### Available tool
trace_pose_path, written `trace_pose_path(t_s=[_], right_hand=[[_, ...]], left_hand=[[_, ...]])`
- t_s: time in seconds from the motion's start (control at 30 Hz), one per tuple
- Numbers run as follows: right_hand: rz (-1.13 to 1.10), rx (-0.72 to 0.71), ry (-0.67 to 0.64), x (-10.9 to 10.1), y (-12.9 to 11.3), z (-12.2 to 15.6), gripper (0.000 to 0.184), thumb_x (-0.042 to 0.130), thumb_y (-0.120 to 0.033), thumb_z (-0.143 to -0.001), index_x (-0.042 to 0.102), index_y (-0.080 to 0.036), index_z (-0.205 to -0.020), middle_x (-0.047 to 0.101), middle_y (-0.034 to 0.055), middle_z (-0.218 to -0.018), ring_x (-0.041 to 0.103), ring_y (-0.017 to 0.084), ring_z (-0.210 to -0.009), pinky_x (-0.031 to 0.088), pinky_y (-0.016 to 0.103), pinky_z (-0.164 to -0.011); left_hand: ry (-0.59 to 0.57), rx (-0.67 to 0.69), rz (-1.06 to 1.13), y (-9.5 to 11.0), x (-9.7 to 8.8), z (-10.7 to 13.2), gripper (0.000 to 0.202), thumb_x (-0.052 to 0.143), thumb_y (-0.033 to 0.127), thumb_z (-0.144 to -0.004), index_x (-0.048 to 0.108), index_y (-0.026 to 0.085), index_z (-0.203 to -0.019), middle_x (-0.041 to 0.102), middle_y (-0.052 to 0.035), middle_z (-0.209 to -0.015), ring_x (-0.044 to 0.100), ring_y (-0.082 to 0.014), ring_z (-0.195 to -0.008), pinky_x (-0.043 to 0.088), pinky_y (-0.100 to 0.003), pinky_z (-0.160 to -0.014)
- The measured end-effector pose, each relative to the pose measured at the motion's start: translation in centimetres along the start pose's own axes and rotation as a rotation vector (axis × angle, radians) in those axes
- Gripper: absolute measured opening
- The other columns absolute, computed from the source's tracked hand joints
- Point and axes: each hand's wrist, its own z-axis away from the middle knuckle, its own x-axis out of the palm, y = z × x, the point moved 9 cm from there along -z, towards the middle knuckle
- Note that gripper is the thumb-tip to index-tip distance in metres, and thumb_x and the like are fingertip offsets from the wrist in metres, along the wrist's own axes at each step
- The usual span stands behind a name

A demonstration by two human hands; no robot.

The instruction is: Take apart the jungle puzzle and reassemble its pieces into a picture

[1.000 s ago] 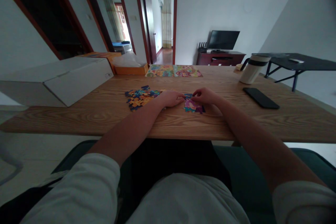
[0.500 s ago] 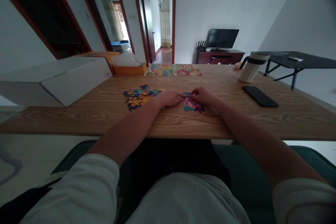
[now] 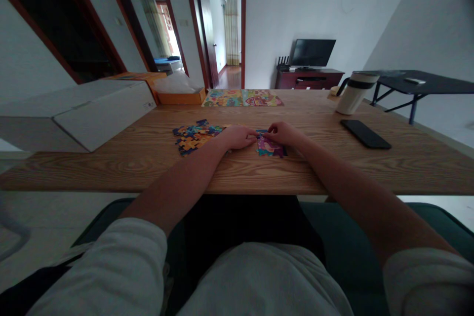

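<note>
A small joined patch of purple and teal jigsaw pieces (image 3: pixel 269 147) lies on the wooden table (image 3: pixel 237 168) in front of me. My left hand (image 3: pixel 239 137) rests curled at its left edge, fingertips pinched against a piece. My right hand (image 3: pixel 283 133) is curled over the patch's top edge, fingertips meeting the left hand's on a piece there. A loose heap of orange and blue jigsaw pieces (image 3: pixel 194 136) lies just left of my left hand.
A long white box (image 3: pixel 79 113) lies at the left, an orange box (image 3: pixel 181 94) behind it. Two finished puzzle pictures (image 3: pixel 242 98) sit at the far edge. A white mug (image 3: pixel 353 94) and a black phone (image 3: pixel 366 134) are at the right.
Both hands stay pinched at the small puzzle patch; only the camera has tipped slightly, shifting the scene a little up and left.
</note>
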Motion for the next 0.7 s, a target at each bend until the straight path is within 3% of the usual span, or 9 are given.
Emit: trace_pose_path(t_s=[0.4, 0.53, 0.7], right_hand=[[-0.042, 0.012, -0.026, 0.1, 0.3, 0.0, 0.033, 0.072, -0.048, -0.088, 0.077, -0.018, -0.1, 0.076, 0.0104, -0.09, 0.066, 0.02, -0.073, 0.043, 0.027, -0.058], [-0.044, 0.004, -0.016, -0.4, 0.3, 0.1, 0.025, 0.07, -0.038, -0.09, 0.076, -0.018, -0.103, 0.076, 0.0104, -0.093, 0.065, 0.019, -0.073, 0.043, 0.027, -0.06], [-0.093, 0.018, -0.001, -1.8, 1.8, 0.0, 0.021, 0.068, -0.033, -0.091, 0.077, -0.015, -0.095, 0.076, 0.0099, -0.089, 0.065, 0.018, -0.074, 0.045, 0.026, -0.062]], left_hand=[[-0.014, 0.034, 0.017, 0.2, 0.4, -0.4, 0.042, 0.048, 0.047, -0.098, 0.069, 0.038, -0.134, 0.074, -0.0056, -0.125, 0.067, -0.028, -0.112, 0.048, -0.035, -0.093], [-0.012, 0.033, 0.061, 0.4, 0.2, -0.2, 0.041, 0.05, 0.044, -0.097, 0.071, 0.036, -0.131, 0.074, -0.0057, -0.125, 0.067, -0.0286, -0.112, 0.047, -0.036, -0.096], [0.085, -0.037, 0.138, -0.8, -0.9, -0.2, 0.04, 0.05, 0.047, -0.098, 0.073, 0.028, -0.126, 0.075, -0.0073, -0.116, 0.067, -0.025, -0.107, 0.047, -0.032, -0.094]])
